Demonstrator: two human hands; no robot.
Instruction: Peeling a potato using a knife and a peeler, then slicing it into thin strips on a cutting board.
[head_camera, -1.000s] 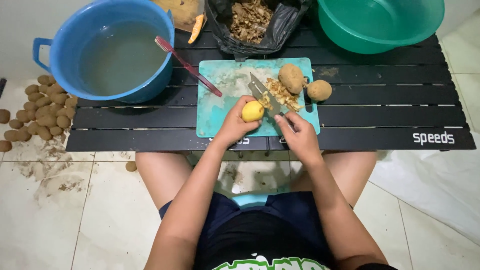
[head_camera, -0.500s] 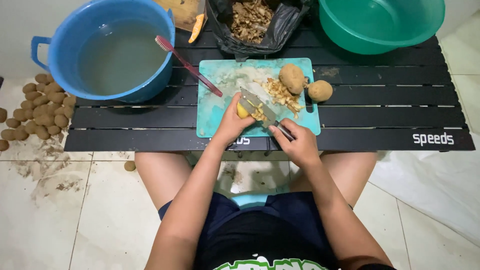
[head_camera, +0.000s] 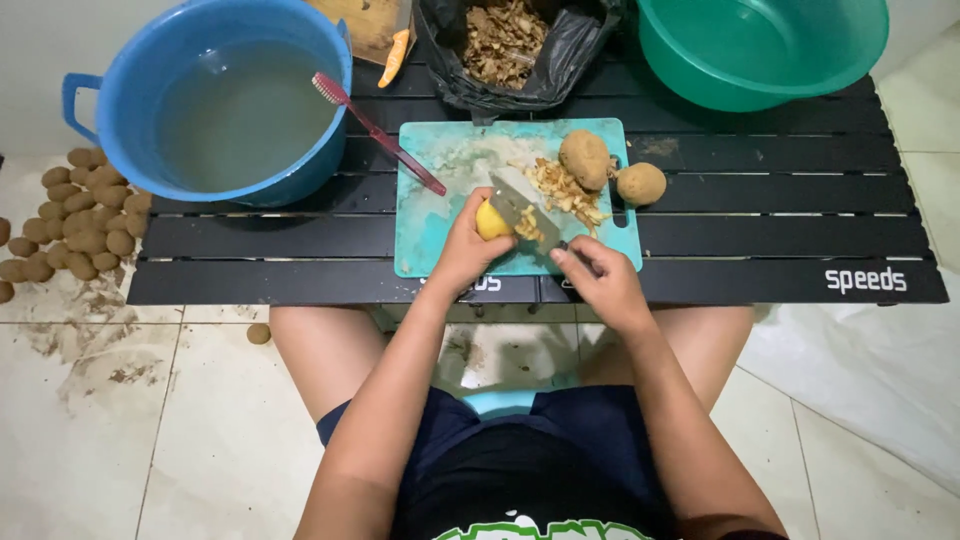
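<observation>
A peeled yellow potato (head_camera: 492, 220) is gripped by the left hand (head_camera: 462, 252) over the teal cutting board (head_camera: 430, 225) near the desk's (head_camera: 780, 215) front edge; a knife (head_camera: 522, 212), clasped by the right hand (head_camera: 598, 282), is pressed against it.

A low black slatted folding table (head_camera: 760, 215) stands on a floor of pale, glossy square tiles (head_camera: 130, 440) with thin grey grout lines. Brown dirt smears the tiles at the left. A white wall (head_camera: 60, 40) rises behind. Soft, even light fills the room.
</observation>
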